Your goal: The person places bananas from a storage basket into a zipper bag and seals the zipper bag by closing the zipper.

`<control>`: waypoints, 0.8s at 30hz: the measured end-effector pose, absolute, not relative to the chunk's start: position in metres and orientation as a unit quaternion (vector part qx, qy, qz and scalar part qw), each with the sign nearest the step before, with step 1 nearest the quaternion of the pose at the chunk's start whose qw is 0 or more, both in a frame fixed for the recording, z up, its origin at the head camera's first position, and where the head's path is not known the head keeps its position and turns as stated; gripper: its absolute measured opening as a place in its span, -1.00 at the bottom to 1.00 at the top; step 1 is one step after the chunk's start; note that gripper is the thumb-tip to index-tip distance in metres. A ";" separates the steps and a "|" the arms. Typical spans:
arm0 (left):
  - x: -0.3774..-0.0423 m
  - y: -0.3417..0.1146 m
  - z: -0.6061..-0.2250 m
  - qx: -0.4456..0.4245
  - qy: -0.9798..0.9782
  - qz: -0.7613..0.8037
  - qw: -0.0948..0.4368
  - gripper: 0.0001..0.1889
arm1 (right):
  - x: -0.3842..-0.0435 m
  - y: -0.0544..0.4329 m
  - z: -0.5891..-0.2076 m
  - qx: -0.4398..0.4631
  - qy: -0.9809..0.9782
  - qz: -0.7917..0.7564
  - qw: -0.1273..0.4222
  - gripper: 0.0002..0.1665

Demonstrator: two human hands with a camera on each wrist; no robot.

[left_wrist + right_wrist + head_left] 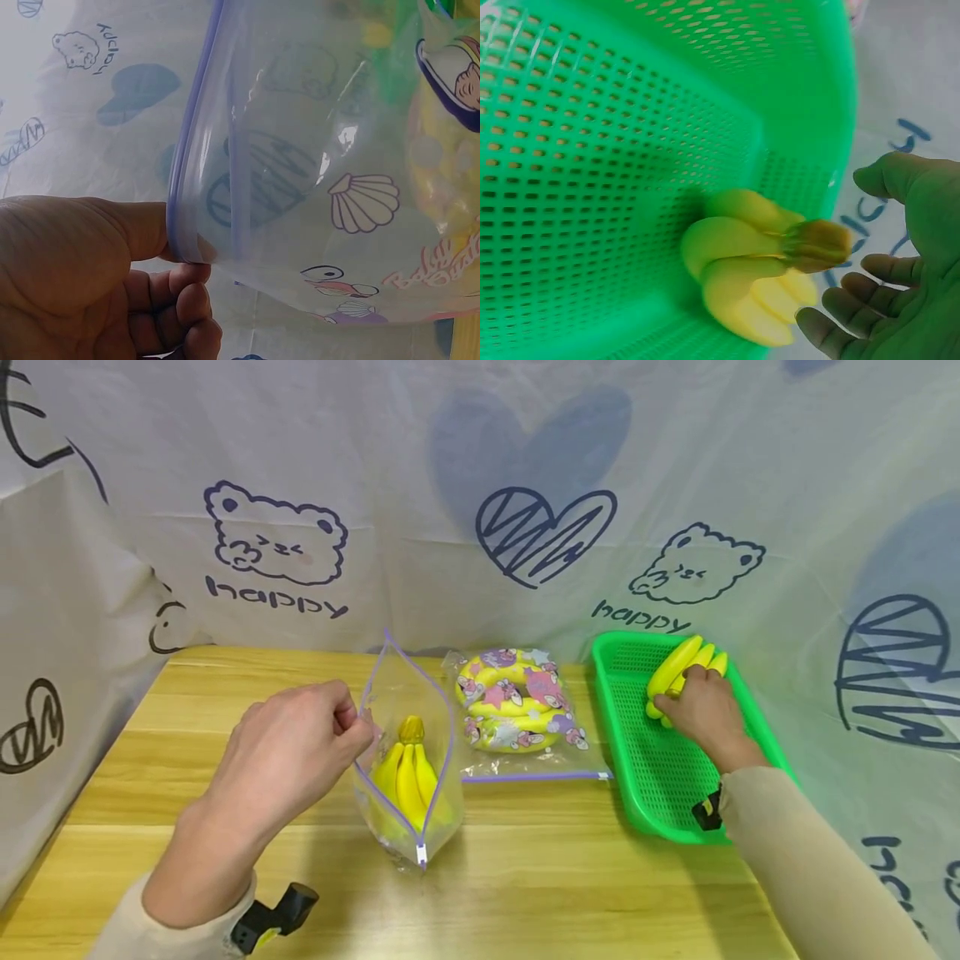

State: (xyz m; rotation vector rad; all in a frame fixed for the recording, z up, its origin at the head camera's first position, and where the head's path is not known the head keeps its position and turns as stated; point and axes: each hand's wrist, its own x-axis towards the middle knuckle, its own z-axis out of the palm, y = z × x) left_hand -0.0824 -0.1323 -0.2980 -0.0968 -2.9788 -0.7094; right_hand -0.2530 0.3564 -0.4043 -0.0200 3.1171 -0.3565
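My left hand (288, 760) pinches the purple-edged rim of a clear zip bag (300, 180) between thumb and fingers. The bag stands with its mouth spread, a bunch of yellow bananas (408, 777) inside, stem up. My right hand (705, 714) is over the green basket (626, 760), at the stem of a second banana bunch (739, 259). In the right wrist view its thumb and fingers are spread apart, a gap between them and the brown stem. That bunch leans against the basket's far end.
Between the open bag and the basket lies another zip bag (517, 702), printed with pink and purple figures, with bananas inside and a purple zip along its near edge. Printed white cloth (405, 568) hangs behind the wooden table (540, 877) and along its sides.
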 end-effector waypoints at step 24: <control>-0.081 -0.133 -0.300 -0.032 -0.970 -0.238 0.044 -0.80 | -0.264 0.366 -0.436 0.009 0.991 -0.126 0.038 -0.44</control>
